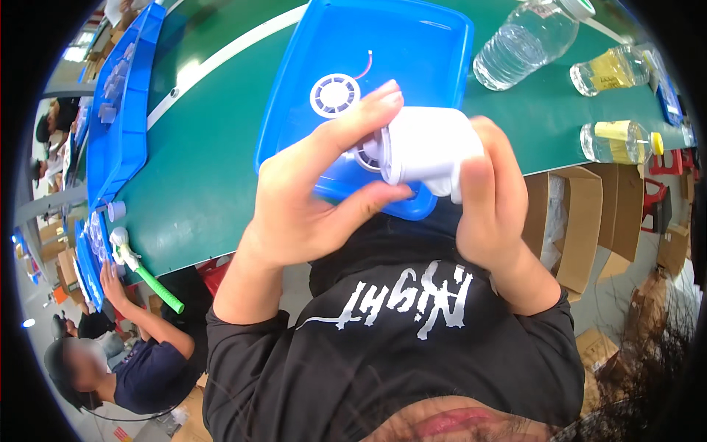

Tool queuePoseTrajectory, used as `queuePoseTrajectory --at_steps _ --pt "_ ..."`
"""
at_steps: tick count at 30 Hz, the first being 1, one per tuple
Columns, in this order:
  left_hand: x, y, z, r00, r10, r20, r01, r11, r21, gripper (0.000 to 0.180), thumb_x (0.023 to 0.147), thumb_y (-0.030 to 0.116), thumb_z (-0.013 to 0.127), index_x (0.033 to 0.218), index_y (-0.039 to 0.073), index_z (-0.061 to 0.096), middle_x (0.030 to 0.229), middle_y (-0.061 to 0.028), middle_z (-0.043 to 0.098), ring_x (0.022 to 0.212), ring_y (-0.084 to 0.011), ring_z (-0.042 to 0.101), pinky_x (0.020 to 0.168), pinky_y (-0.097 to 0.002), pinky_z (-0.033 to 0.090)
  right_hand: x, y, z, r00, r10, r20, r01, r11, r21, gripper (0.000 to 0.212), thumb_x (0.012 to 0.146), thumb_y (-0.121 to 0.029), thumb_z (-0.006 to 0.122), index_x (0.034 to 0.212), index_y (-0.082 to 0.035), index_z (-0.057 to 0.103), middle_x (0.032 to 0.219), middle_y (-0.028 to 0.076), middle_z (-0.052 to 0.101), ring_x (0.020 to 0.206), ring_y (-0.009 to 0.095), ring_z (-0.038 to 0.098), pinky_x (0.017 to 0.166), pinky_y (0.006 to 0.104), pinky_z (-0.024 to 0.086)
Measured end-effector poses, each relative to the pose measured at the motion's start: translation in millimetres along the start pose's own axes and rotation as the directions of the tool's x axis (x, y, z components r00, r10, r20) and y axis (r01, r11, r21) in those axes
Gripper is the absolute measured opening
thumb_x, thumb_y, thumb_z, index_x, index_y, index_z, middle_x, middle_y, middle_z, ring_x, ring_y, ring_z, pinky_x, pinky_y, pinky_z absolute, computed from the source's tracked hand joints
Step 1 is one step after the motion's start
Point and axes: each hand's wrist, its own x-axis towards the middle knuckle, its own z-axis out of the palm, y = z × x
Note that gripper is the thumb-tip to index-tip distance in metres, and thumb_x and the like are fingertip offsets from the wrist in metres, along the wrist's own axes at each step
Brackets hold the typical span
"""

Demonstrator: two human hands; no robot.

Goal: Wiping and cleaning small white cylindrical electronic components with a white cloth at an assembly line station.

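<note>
Fingers (368,114) of left hand (294,199) and right hand (493,191) grip opposite ends of this white housing (431,140) mid-frame, probably just for steadiness, over the blue tray (412,44).

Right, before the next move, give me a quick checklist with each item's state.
1. Right hand gripping white housing: ok.
2. Left hand at housing's left end: ok.
3. Part seated inside that end: cannot tell, blurred and turned away.
4. White disc with red wire in blue tray: ok.
5. Bottles outside tray: ok, all three to its right.
6. Co-worker's hand clear of tray: ok, far left.
</note>
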Motion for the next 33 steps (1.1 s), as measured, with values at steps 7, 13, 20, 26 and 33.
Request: queuePoseTrajectory --at_steps 7,13,20,26,33 --pt "0 -3 20 0.997 0.040 -0.065 -0.035 0.997 0.071 0.069 0.071 -0.001 0.081 0.133 0.000 0.051 0.136 -0.0195 0.054 0.121 -0.0317 0.058 0.097 -0.0379 0.050 0 5 -2 0.998 0.052 -0.047 -0.042 0.980 0.194 0.030 0.105 -0.029 0.045 0.097 -0.003 0.057 0.084 -0.003 0.052 0.076 0.002 0.043 0.065 0.0194 0.038" --pt "0 1 19 0.978 -0.191 -0.089 0.165 0.956 -0.242 0.075 0.073 0.003 0.082 0.137 -0.003 0.043 0.135 -0.0170 0.053 0.118 -0.0281 0.060 0.099 -0.0385 0.049 3 3 -6 0.996 -0.081 -0.030 0.082 0.995 0.058 0.028 0.104 -0.027 0.046 0.098 -0.002 0.057 0.087 -0.002 0.055 0.075 0.003 0.045 0.066 0.0192 0.039" --pt "1 5 15 0.909 -0.417 -0.025 0.356 0.804 -0.476 0.053 0.084 0.008 0.075 0.129 -0.006 0.048 0.114 -0.0163 0.064 0.105 -0.0216 0.064 0.091 -0.0313 0.051 10 -8 -14 0.969 0.242 0.047 -0.242 0.898 0.367 0.030 0.105 -0.028 0.044 0.098 -0.002 0.058 0.083 -0.003 0.058 0.074 0.001 0.048 0.066 0.0175 0.037" --pt "3 7 13 0.866 -0.500 0.016 0.427 0.722 -0.544 0.051 0.087 0.010 0.073 0.129 -0.007 0.048 0.113 -0.0158 0.064 0.104 -0.0196 0.063 0.089 -0.0292 0.051 9 -6 -11 0.987 0.154 0.040 -0.159 0.933 0.323 0.029 0.104 -0.025 0.045 0.098 0.000 0.059 0.088 0.001 0.058 0.078 0.005 0.050 0.069 0.0210 0.040" --pt "-1 7 17 0.965 -0.253 -0.063 0.220 0.922 -0.319 0.060 0.081 -0.001 0.075 0.133 -0.006 0.046 0.129 -0.0184 0.059 0.117 -0.0255 0.060 0.096 -0.0346 0.051 3 2 -13 0.984 -0.176 0.024 0.178 0.979 -0.101 0.026 0.101 -0.024 0.053 0.093 0.000 0.056 0.088 0.005 0.056 0.074 0.011 0.049 0.067 0.0232 0.040"
